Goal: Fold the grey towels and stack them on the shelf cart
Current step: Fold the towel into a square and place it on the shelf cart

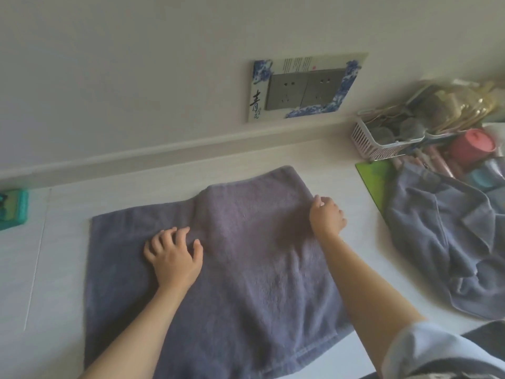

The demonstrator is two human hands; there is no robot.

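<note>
A grey towel point(246, 255) lies spread on a white table point(54, 269), folded over itself so that a doubled layer sits under and between the person's two hands. The left hand point(175, 255) rests on top of the towel near its left part, fingers bent and spread, the fingertips pressing into the cloth without gathering any of it. The right hand point(326, 214) is at the towel's right edge, up and away from the left hand, with its fingers curled over the edge (they appear to pinch the cloth, though the grip itself is turned from view). The two hands are well apart.

To the right of the right hand, a heap of unfolded grey towels point(448, 247) lies crumpled on the table. Beyond that heap stands a white slatted basket point(374, 143), and next to it a pink cup point(472, 144). On the wall past the hands is a double socket plate point(303, 90) with a blue and white frame. Far out to the left of the left hand sits a teal box point(13, 209).
</note>
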